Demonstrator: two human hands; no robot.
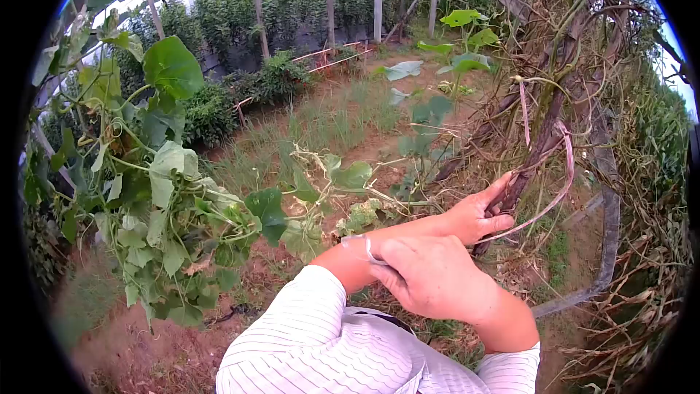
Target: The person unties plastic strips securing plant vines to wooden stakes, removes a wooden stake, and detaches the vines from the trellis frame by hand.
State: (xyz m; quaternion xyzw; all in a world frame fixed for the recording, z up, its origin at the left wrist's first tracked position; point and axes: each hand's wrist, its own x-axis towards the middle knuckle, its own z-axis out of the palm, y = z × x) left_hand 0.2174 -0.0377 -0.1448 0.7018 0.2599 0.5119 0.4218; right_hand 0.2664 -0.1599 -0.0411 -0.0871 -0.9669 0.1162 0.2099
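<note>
My left hand point(485, 211) reaches out to the right, its fingers and thumb round a dark woody stem point(519, 179) that leans in a tangle of dry vines. A faded pink cloth strip point(567, 164) hangs in a loop from this tangle and runs down past my left hand. My right hand point(430, 273) is closed in front of my left forearm, knuckles towards me. A thin pale, shiny thing point(370, 252) shows beside its fingers at my left wrist; whether the hand holds it cannot be made out.
Leafy green vines point(164, 226) hang at the left, with a stem trailing across to the middle. Dry vines point(561, 36) climb the frame at the right, above a grey bent bar point(609, 248). Posts point(378, 0) and dense shrubs point(292, 11) stand behind the soil plot.
</note>
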